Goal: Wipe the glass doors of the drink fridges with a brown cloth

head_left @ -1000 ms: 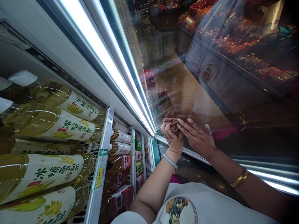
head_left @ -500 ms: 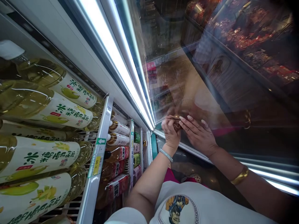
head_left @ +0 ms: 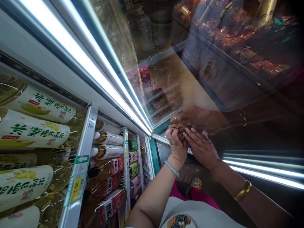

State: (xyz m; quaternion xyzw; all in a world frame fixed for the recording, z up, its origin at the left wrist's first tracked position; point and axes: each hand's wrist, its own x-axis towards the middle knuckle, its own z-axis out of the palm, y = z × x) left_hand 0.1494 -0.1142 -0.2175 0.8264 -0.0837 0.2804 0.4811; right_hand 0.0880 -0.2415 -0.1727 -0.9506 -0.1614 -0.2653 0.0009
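- Cloth [head_left: 181,131]: at the door [head_left: 201,95], near its lower corner.
- Left hand [head_left: 177,144]: fingers clamped around the cloth.
- Right hand [head_left: 203,148]: fingers extended, tips by the cloth's right edge.

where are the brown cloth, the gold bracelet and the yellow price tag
Brown cloth [head_left: 181,131]: head view, on its bunched folds.
Gold bracelet [head_left: 243,191]: head view, on the outer face of the band.
Yellow price tag [head_left: 75,190]: head view, on its printed front.
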